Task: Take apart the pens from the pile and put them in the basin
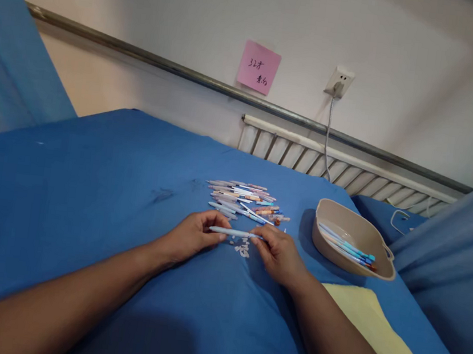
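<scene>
Both my hands hold one light-blue pen level above the blue cloth. My left hand pinches its left end, and my right hand pinches its right end. Just under the pen lie several small white bits on the cloth. Behind my hands is a loose pile of pens in pale blue, pink and orange.
A beige oval tray at the right holds a few blue pens. A yellow sheet lies near my right forearm. A radiator, a wall socket with a cable and a pink note are on the wall behind.
</scene>
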Motion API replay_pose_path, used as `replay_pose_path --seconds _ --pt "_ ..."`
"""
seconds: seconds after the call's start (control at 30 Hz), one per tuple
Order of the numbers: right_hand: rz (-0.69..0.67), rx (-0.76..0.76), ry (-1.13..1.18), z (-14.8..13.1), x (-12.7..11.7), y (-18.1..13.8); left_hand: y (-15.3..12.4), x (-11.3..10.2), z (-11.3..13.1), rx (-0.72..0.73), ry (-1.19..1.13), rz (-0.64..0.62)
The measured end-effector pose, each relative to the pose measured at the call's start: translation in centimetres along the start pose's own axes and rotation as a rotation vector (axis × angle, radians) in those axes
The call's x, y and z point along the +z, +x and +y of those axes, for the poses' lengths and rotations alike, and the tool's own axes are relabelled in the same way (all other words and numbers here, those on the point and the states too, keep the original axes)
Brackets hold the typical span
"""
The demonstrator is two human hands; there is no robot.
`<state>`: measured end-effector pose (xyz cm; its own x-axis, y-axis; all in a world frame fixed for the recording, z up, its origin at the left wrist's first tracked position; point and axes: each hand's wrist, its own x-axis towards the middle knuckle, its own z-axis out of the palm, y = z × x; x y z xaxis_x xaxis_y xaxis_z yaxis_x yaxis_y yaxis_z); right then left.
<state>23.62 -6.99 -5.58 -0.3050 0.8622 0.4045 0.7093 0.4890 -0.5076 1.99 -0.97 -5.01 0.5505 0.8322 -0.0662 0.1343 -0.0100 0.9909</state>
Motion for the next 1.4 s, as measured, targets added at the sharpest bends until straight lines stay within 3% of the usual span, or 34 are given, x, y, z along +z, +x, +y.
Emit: replay_pose_path --seconds 0.1,0.3,0.53,0.7,0.87,1.4 --pt "-0.012 0.007 0.009 0.0 0.0 0.0 0.0 -0.1 0.1 0.071 -0.077 0.014" --pt "-0.011 -0.003 0.001 -0.1 -0.1 0.0 -0.2 0.1 0.4 -0.102 -0.018 -0.069" --pt "-0.028 0.005 0.017 -0.2 -0.1 0.1 -0.3 0.1 0.5 0.044 -0.03 -0.02" --pt "-0.018 0.022 0.043 -0.3 0.2 0.1 -0.4 0.3 0.6 -0.078 0.008 -0.072" --pt "-0.007 0.032 0.063 -0.4 0.4 0.2 -0.4 0.5 0.5 -0.09 0.0 -0.076" --pt "-0.016 0.058 0.117 -1.1 0.2 0.2 -0.9 0.5 1.0 0.135 0.306 -0.173"
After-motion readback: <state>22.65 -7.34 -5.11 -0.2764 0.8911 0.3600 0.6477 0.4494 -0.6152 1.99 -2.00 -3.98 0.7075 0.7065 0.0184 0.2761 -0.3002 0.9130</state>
